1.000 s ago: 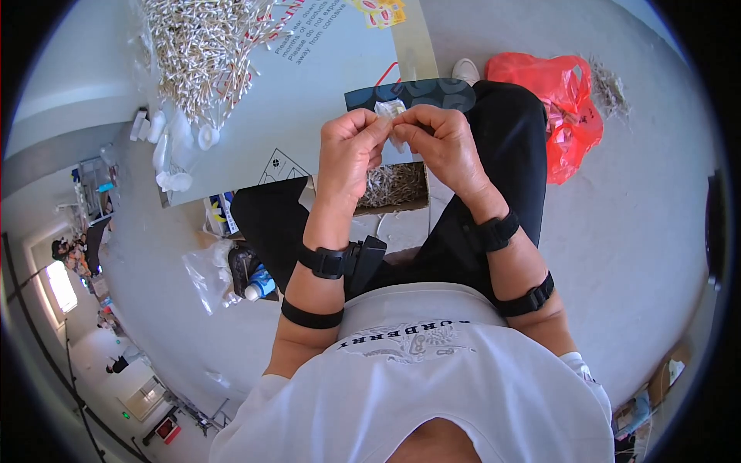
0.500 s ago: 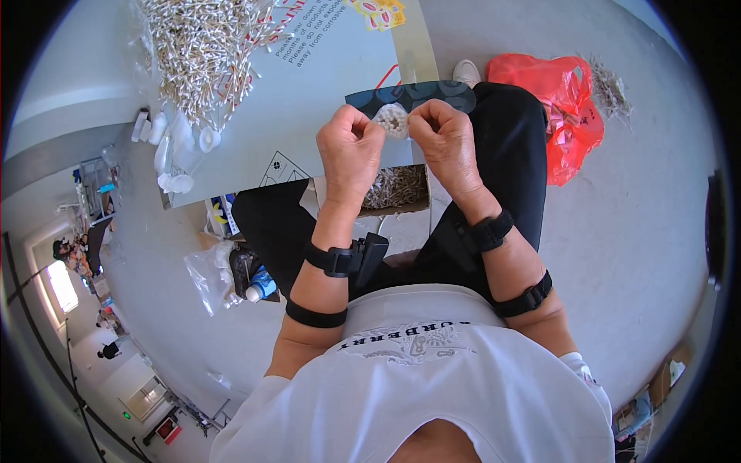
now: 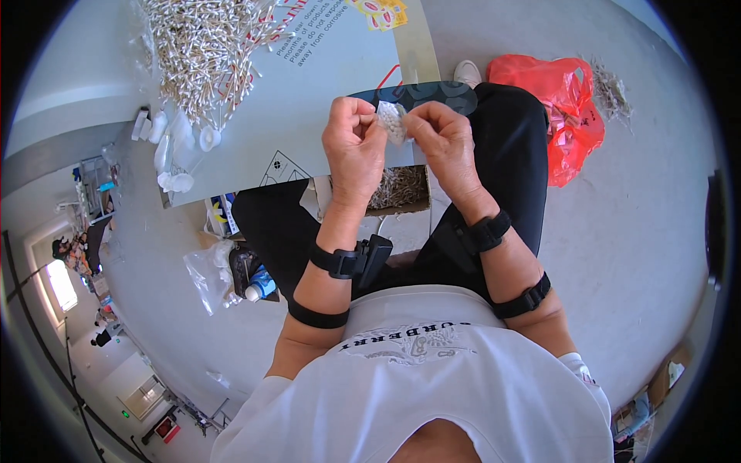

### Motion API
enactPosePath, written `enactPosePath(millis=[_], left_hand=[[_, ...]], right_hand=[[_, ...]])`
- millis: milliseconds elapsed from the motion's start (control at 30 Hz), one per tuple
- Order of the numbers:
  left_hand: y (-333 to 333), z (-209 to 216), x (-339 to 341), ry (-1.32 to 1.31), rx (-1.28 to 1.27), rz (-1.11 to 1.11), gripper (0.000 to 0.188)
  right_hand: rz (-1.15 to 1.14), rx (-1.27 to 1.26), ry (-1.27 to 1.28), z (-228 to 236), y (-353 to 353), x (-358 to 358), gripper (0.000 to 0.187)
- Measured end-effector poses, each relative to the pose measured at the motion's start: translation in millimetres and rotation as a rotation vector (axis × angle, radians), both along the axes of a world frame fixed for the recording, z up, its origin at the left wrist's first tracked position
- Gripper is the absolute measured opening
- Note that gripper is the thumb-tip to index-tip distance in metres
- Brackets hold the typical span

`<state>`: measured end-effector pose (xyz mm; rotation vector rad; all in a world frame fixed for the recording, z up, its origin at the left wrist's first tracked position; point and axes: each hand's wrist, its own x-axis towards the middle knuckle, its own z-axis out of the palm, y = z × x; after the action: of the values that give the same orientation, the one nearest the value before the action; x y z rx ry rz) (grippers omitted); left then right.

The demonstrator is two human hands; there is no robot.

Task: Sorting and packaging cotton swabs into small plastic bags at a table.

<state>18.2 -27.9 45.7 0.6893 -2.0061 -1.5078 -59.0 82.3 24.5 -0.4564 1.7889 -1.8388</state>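
Note:
Both hands are raised over the near edge of the table, with a small bundle of cotton swabs (image 3: 392, 119) between them. Its white tips are packed together, apparently in a clear wrapping. Thumb and fingers of my left hand (image 3: 353, 150) pinch the bundle's left side. On the other side, my right hand (image 3: 448, 147) is closed with its fingertips at the bundle's right edge. Behind the hands lies a dark translucent sheet (image 3: 451, 96) with round shapes in it. A big loose heap of cotton swabs (image 3: 201, 58) covers the table's far left.
The grey printed table (image 3: 255, 154) bears white plastic containers (image 3: 181, 147) at its left edge and yellow labels (image 3: 382, 14) at the far side. An open box of swabs (image 3: 401, 189) sits below the hands. A red plastic bag (image 3: 567, 116) lies on the floor at right.
The bundle has tilted, so its side shows more and the tips face me less. My left hand has turned and shifted slightly right.

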Motion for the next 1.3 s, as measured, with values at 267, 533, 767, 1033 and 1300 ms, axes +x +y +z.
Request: enactPosePath(millis=[267,533,767,1033,1300], left_hand=[[-3,19,2,0.202,0.425,-0.013,0.018],[3,13,4,0.141,0.379,0.006,0.019],[6,14,2,0.2,0.494,-0.004,0.024],[9,9,-2,0.263,0.629,0.02,0.03],[-1,9,2,0.091,-0.413,-0.01,0.016]], right_hand=[[-0.123,-0.072,-0.262,6,6,-13,0.041],[-0.202,-0.215,-0.413,8,-10,-6,0.037],[-0.303,-0.269,-0.127,-4,-11,-10,0.033],[-0.296,-0.21,-0.167,6,-21,-16,0.037],[-0.396,-0.091,-0.155,-14,-34,-17,0.035]])
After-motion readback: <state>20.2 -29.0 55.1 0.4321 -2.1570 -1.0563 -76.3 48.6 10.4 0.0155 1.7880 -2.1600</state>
